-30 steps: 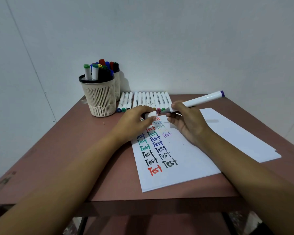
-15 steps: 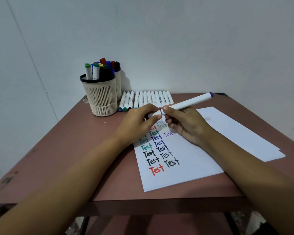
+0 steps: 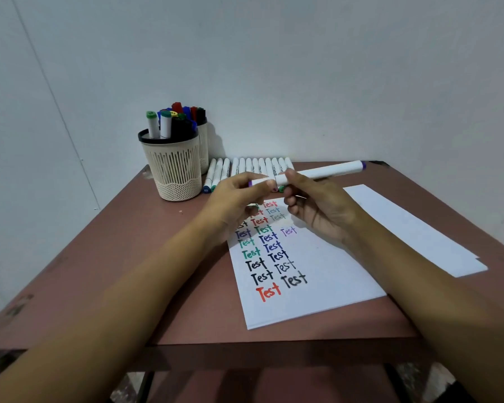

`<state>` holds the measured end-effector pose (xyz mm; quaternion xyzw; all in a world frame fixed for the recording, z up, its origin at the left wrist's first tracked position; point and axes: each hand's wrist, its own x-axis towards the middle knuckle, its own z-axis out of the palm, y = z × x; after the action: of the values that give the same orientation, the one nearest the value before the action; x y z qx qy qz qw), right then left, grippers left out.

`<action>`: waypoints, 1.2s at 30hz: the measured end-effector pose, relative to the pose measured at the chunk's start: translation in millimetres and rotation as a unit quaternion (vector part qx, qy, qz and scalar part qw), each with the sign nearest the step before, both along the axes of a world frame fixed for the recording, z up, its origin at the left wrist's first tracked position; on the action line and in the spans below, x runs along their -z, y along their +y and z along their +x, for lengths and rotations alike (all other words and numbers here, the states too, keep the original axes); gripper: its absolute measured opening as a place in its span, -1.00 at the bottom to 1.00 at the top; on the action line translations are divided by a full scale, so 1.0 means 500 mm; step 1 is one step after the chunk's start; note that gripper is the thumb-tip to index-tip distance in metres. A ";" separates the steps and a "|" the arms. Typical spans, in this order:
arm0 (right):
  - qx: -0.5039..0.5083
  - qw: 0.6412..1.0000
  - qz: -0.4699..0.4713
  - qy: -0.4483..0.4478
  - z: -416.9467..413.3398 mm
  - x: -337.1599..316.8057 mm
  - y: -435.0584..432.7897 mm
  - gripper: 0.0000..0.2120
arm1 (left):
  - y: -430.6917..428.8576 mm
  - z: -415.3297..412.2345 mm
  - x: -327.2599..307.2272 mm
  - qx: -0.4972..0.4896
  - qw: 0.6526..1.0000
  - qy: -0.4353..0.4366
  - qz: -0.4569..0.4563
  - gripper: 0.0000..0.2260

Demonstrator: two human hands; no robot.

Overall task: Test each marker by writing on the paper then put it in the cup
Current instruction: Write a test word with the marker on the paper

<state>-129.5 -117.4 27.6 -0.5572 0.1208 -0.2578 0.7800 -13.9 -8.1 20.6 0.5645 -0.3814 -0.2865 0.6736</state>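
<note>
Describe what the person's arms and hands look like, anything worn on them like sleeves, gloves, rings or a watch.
Both forearms are bare, with no sleeves in view. The left hand and right hand are ungloved. No watch, bracelet or ring shows on either wrist or on the fingers, though the picture is a little blurred there. Nothing is marked on the arms.

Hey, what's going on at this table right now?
A person is testing markers. Both hands, left and right, hold a purple-ended white marker above the paper, which is already covered with "Test" in several colours. More markers lie in a row behind, and the cup holds others.
</note>
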 end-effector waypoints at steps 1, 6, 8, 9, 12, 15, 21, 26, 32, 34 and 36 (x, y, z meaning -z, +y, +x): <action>-0.001 1.000 0.014 -0.001 -0.001 -0.002 0.000 -0.89 | 0.002 0.002 -0.004 0.003 0.999 0.048 -0.009 -0.98; 0.076 0.995 0.066 -0.015 -0.010 -0.003 -0.025 -0.74 | 0.022 0.018 -0.033 -0.054 0.978 0.179 -0.090 -0.95; 0.162 0.986 -0.025 0.036 -0.009 0.004 -0.036 -0.74 | 0.032 0.028 -0.043 -0.074 0.973 0.183 -0.123 -0.96; 0.214 0.966 -0.117 0.081 -0.008 0.013 -0.039 -0.73 | 0.037 0.032 -0.046 -0.090 0.974 0.166 -0.127 -0.97; 0.294 0.838 -0.427 0.172 -0.008 0.045 -0.044 -0.76 | 0.051 0.039 -0.062 -0.159 0.981 0.036 -0.104 -0.98; 0.208 0.745 -0.587 0.239 -0.003 0.069 -0.051 -0.68 | 0.059 0.058 -0.095 -0.228 0.965 -0.091 -0.091 -0.86; 0.137 0.701 -0.631 0.302 -0.004 0.070 -0.046 -0.62 | 0.083 0.120 -0.205 -0.329 0.903 -0.270 -0.056 -0.74; 0.134 0.696 -0.634 0.308 -0.005 0.063 -0.040 -0.61 | 0.106 0.167 -0.304 -0.382 0.864 -0.323 -0.052 -0.72; 0.132 0.700 -0.631 0.308 -0.007 0.062 -0.040 -0.62 | 0.109 0.201 -0.321 -0.389 0.840 -0.379 0.008 -0.72; 0.132 0.698 -0.632 0.309 -0.007 0.062 -0.040 -0.62 | 0.104 0.208 -0.301 -0.379 0.836 -0.394 0.045 -0.74; 0.133 0.697 -0.633 0.310 -0.006 0.062 -0.041 -0.61 | 0.101 0.211 -0.278 -0.367 0.835 -0.403 0.076 -0.74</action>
<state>-132.7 -137.8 -3.2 -0.9459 0.2370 -0.1866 0.1197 91.8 42.1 159.6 0.7783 -0.3606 0.2063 0.4708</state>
